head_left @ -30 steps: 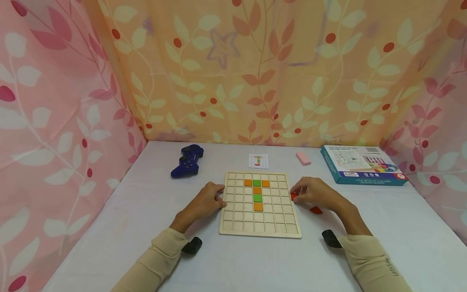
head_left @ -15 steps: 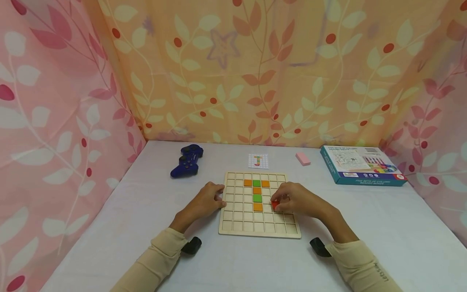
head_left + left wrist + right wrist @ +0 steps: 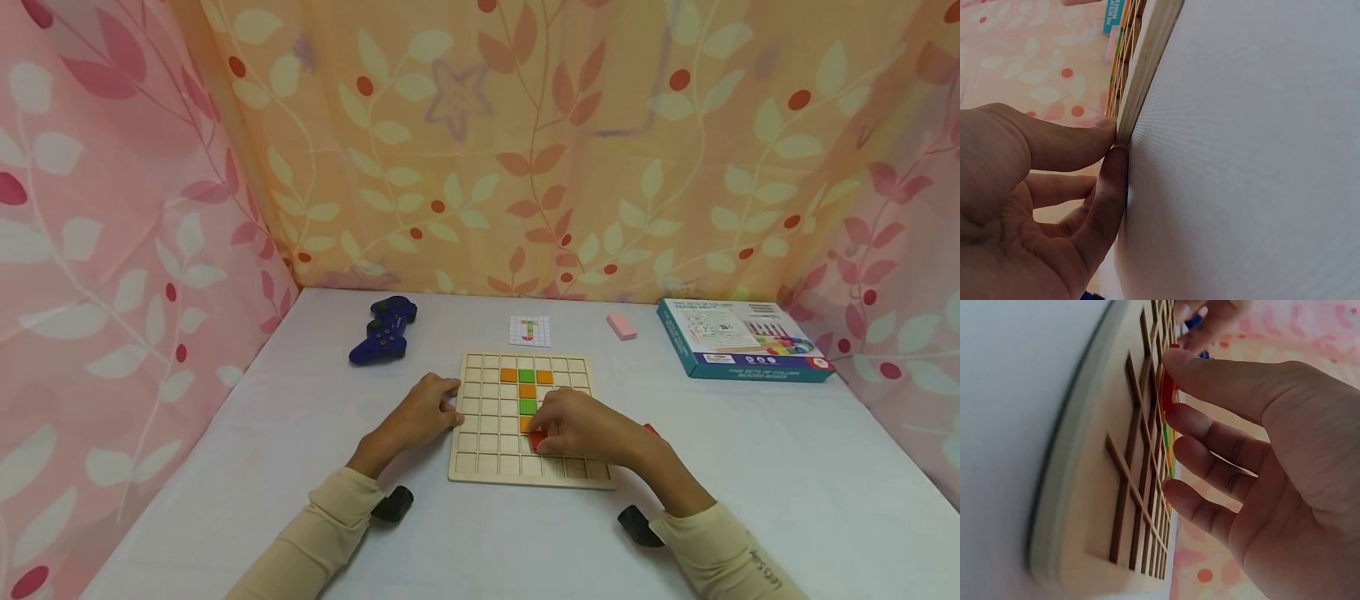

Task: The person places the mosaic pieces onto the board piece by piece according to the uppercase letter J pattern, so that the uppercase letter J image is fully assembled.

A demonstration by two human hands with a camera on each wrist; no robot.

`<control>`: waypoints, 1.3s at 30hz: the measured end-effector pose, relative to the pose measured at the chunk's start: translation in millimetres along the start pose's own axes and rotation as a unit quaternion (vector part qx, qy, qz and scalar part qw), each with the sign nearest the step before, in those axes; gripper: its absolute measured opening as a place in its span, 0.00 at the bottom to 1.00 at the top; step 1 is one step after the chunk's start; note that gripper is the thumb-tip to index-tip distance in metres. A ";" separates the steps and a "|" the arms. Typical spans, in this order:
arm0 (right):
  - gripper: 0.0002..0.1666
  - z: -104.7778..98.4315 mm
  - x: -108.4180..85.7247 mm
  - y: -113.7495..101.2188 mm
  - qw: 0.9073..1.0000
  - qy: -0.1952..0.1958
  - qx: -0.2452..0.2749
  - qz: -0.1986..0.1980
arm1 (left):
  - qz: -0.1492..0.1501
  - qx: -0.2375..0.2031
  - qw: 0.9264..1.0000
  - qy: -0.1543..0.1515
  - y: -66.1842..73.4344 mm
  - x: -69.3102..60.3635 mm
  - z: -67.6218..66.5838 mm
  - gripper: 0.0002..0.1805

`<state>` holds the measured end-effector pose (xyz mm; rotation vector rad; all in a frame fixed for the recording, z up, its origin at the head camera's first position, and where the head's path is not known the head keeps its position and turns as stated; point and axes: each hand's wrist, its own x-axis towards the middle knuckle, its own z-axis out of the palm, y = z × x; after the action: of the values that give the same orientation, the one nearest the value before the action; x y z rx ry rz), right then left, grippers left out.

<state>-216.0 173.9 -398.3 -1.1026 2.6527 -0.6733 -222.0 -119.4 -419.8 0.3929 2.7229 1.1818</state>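
A wooden grid board [image 3: 480, 463] lies flat on the table, with orange and green square tiles [image 3: 527, 407] set in a T shape. My left hand [image 3: 414, 417] holds the board's left edge; in the left wrist view, thumb and finger [image 3: 1109, 181] meet at that edge. Over the lower middle of the grid, my right hand [image 3: 581, 425] pinches a red tile [image 3: 537, 440] just below the lowest orange tile. The right wrist view shows this red tile [image 3: 1169, 387] on edge between thumb and fingertip. Another red tile [image 3: 651, 429] lies right of the board, mostly hidden by my right arm.
Behind the board lies a small pattern card [image 3: 529, 331] with a coloured T-like figure. A pink block [image 3: 621, 326] sits to its right, then a flat teal box [image 3: 742, 340]. A blue game controller [image 3: 384, 331] rests at the back left. Patterned curtains surround the table.
My right hand has carried the red tile from beside the board's right edge leftward, to below the lowest orange tile. The left hand has stayed at the left edge.
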 end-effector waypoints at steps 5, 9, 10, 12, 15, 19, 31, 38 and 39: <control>0.12 5.5 -0.3 -5.1 1.000 0.005 -0.010 -0.002 | 0.001 -0.005 1.000 -0.001 0.3 -0.8 0.1 0.34; 0.12 6.1 -1.0 -8.2 1.000 0.012 -0.015 -0.004 | 0.001 -0.003 1.000 0.000 0.2 -0.1 0.2 0.33; 0.12 6.0 -0.9 -8.6 1.000 0.012 -0.015 -0.004 | 0.001 -0.002 1.000 0.001 0.1 0.2 0.3 0.33; 0.12 5.7 -0.9 -9.0 1.000 0.012 -0.015 -0.002 | 0.002 -0.001 1.000 0.001 -0.4 0.6 0.2 0.33; 0.12 5.4 -0.5 -7.9 1.000 0.014 -0.016 -0.005 | 0.003 -0.001 1.000 0.001 -1.0 0.9 0.0 0.33; 0.11 5.2 -0.5 -5.9 1.000 0.019 -0.020 -0.015 | 0.004 -0.001 1.000 0.000 -1.7 0.8 -0.6 0.33; 0.10 6.7 1.4 -5.0 1.000 0.020 -0.013 0.001 | 0.001 0.004 1.000 -0.003 0.4 -0.8 -1.3 0.33; 0.10 1.5 -1.0 1.7 0.999 0.029 0.012 0.017 | 0.002 -0.002 1.000 0.001 0.0 -1.2 -0.3 0.33; 0.10 -0.1 -1.9 4.2 0.999 0.031 0.019 0.025 | 0.001 -0.002 1.000 0.001 -0.1 -1.2 -0.1 0.33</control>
<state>-217.3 177.9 -400.3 -1.0189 2.6979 -0.7560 -220.9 -119.9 -419.7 0.3950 2.7220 1.1892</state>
